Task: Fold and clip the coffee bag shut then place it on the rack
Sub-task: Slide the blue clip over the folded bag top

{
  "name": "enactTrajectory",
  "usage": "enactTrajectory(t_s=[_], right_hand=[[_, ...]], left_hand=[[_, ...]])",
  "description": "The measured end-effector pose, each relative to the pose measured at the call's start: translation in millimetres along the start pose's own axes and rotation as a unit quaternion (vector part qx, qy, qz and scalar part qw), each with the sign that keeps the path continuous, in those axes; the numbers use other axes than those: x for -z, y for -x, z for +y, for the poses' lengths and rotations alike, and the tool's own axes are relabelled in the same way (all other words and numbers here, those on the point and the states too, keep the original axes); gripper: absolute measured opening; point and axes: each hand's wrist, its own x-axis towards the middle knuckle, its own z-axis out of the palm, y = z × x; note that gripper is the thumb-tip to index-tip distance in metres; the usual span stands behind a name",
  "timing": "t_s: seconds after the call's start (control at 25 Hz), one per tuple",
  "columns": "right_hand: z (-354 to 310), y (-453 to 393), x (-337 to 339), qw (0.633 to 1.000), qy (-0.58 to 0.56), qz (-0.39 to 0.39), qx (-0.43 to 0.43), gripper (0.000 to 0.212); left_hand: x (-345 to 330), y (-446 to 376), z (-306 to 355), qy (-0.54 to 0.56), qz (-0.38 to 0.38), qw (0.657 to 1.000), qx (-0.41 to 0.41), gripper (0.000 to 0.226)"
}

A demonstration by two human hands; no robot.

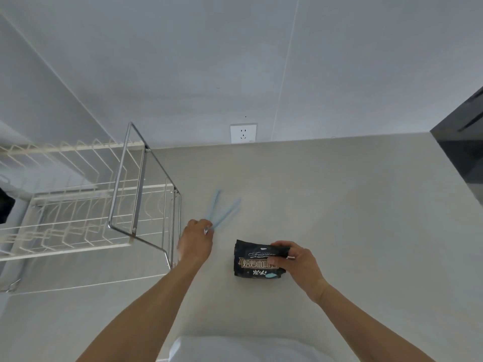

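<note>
**Mia:** Where is the coffee bag [257, 259] sitting?

**Ben:** It is lying flat on the pale counter [339, 205], near the person and a bit to the right of the middle. It is black with gold and white writing on it.

**Mia:** What is the right hand [296, 265] doing?

**Ben:** It is holding the right side of the bag. The fingers are closing around the top edge, and the thumb is pressing on the front. The top part of the bag is looking folded over under those fingers.

**Mia:** And the left hand [197, 240]?

**Ben:** It is reaching out to the left of the bag. Its fingers are pinching together on the near end of a light blue clip [222, 211]. The clip is standing open like a letter V, with its two long arms spreading apart toward the far side. The picture is blurry there, so I cannot tell if the clip is touching the counter.

**Mia:** Is the clip touching the bag?

**Ben:** No, they are apart. The clip is sitting farther away and to the left of the bag.

**Mia:** Where is the rack [78, 205]?

**Ben:** It is standing on the left side of the counter, just beside the left hand. It has white wires and a shiny metal frame.

**Mia:** Anything on the wall?

**Ben:** A white socket [243, 133] is sitting on the far wall, right above the counter.
</note>
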Motion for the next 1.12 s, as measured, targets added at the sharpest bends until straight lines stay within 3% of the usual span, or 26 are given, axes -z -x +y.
enactTrajectory(t_s=[0.16, 0.28, 0.56, 0.8, 1.0, 1.12], right_hand=[[5.3, 5.1, -2.3, 0.998, -0.058, 0.002, -0.007, 0.022], [7.9, 7.0, -5.2, 0.996, -0.089, 0.010, -0.007, 0.019], [10.1, 5.0, -4.2, 0.997, -0.081, 0.004, 0.004, 0.014], [10.7, 4.2, -3.5, 0.998, -0.061, 0.009, 0.013, 0.013], [9.2, 5.4, -2.6, 0.999, -0.038, 0.001, 0.026, 0.038], [10.1, 4.3, -2.6, 1.000, -0.006, 0.004, 0.024, 0.040]], left_hand=[[18.5, 38.4, -0.2, 0.207, 0.062, 0.976, -0.006, 0.011], [34.4, 63.8, 3.2, 0.288, 0.041, 0.956, -0.037, 0.020], [42.9, 87.9, 8.7, 0.252, -0.030, 0.955, -0.152, 0.023], [40.9, 83.2, 21.6, 0.259, -0.063, 0.955, -0.134, 0.018], [34.3, 77.3, 28.3, 0.286, -0.087, 0.951, -0.074, 0.016], [27.6, 77.4, 30.7, 0.348, -0.096, 0.932, -0.032, 0.021]])
